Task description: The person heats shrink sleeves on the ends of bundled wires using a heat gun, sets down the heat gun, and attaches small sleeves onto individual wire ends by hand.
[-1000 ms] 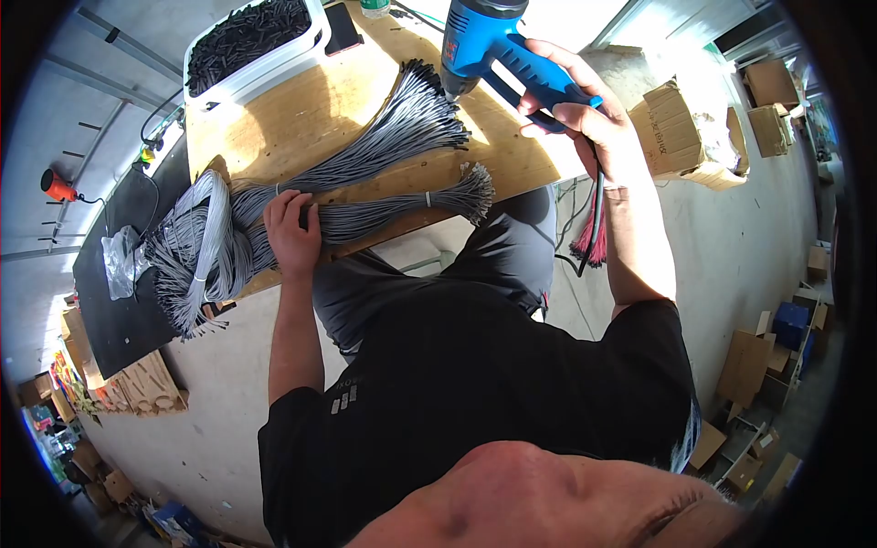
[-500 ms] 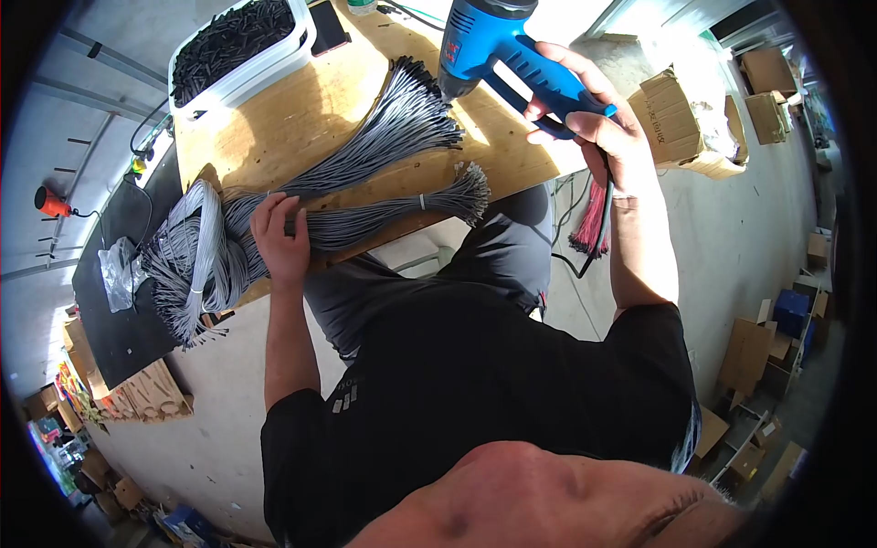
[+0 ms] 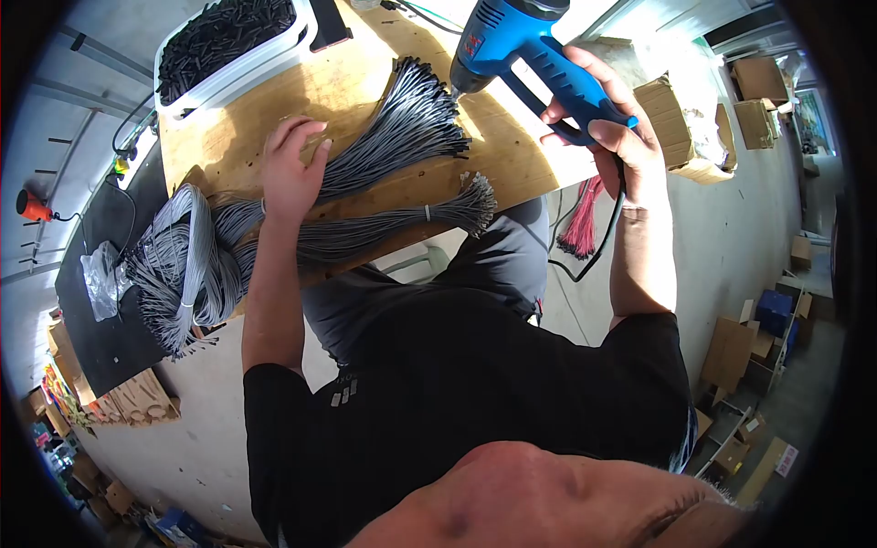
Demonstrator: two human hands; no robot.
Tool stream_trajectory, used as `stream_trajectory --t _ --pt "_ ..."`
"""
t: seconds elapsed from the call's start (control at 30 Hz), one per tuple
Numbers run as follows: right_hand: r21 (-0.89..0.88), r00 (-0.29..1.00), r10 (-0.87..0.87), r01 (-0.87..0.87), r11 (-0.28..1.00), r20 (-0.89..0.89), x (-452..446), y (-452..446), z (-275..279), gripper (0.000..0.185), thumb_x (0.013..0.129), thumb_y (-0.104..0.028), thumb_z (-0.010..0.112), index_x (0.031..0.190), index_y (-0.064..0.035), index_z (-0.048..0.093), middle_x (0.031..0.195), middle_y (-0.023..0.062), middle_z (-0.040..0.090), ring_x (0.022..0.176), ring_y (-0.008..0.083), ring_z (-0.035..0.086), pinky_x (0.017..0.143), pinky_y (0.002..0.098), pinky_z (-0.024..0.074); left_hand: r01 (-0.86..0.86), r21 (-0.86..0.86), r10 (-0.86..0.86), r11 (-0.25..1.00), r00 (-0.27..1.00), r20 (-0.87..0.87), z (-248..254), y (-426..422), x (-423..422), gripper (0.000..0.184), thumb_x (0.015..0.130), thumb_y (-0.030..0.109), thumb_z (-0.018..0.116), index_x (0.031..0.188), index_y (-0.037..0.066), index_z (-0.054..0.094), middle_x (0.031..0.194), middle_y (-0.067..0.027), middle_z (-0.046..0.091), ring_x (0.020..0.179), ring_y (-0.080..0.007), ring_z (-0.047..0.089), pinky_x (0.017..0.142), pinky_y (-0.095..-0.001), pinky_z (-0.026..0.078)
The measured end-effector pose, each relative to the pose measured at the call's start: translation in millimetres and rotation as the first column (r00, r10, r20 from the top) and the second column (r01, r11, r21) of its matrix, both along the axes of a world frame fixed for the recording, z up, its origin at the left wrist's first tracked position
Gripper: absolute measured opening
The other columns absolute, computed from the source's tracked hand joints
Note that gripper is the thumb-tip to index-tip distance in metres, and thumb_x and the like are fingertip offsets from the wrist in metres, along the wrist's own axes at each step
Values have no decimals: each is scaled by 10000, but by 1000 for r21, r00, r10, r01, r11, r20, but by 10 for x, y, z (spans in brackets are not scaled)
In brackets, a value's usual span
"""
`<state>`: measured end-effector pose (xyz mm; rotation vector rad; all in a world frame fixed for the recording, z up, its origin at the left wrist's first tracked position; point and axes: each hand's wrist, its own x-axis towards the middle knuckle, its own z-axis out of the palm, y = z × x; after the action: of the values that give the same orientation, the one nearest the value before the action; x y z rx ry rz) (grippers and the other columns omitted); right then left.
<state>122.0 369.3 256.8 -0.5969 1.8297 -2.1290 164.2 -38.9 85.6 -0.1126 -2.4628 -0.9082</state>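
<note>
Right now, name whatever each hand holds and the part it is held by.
The right hand grips the blue heat gun by its handle. The left hand, fingers loosely bent, shows nothing held.

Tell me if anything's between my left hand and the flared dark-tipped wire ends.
Nothing visible: only grey wires and bare tabletop lie between your left hand and the flared ends; the heat gun is on their far side.

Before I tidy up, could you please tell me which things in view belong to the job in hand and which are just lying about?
Likely in the job: blue heat gun, held; fanned grey wires; perhaps the white tub of black pieces.

Apparently lying about: open cardboard box; clear plastic bag.
</note>
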Motion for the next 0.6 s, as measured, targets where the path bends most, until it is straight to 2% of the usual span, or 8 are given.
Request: stream_trajectory --t 0.13,0.3,0.33,0.47,0.53,0.6 --pt "18 1000 10 -10 1000 -15 -30 -73 2 756 864 -122 622 1595 -15 461 1255 209 665 1092 262 705 956 423 640 67 -60 -62 996 995 75 -64 98 -31 239 898 153 790 1128 112 741 1247 -80 700 1180 -352 633 1042 -455 508" --pt "32 1000 -8 8 999 -20 -87 -177 75 837 784 -137 616 1591 12 453 1175 236 690 1091 304 708 985 444 631 12 -85 1 996 989 146 -151 -18 151 250 892 141 792 1133 100 739 1241 -83 699 1189 -354 629 1052 -457 507" --pt "70 998 -43 45 996 -36 -118 -176 66 919 799 -287 739 1600 35 425 1200 261 692 1102 349 722 906 492 656 -11 -121 29 993 989 147 -156 -88 201 250 892 136 790 1133 94 738 1241 -84 699 1193 -354 628 1054 -458 507" --pt "75 997 -48 52 996 -53 -108 -239 84 923 796 -291 739 1601 32 424 1193 261 692 1115 358 717 918 503 655 -66 -152 89 986 984 154 -157 -417 470 249 888 125 793 1127 83 738 1239 -88 702 1199 -352 628 1059 -460 504" --pt "50 996 -51 54 997 -70 -188 -278 106 881 748 -188 650 1580 35 465 1182 251 698 1077 312 721 944 441 634 -145 -232 185 962 969 162 -154 -605 610 270 879 118 804 1139 79 742 1253 -91 707 1238 -347 625 1086 -463 494" --pt "79 996 -45 51 996 -71 -216 -258 120 887 747 -200 657 1579 38 465 1184 251 700 1074 312 725 942 437 633 -184 -275 222 944 969 112 -214 -756 782 281 876 115 808 1147 76 744 1264 -93 708 1261 -348 620 1106 -469 484"
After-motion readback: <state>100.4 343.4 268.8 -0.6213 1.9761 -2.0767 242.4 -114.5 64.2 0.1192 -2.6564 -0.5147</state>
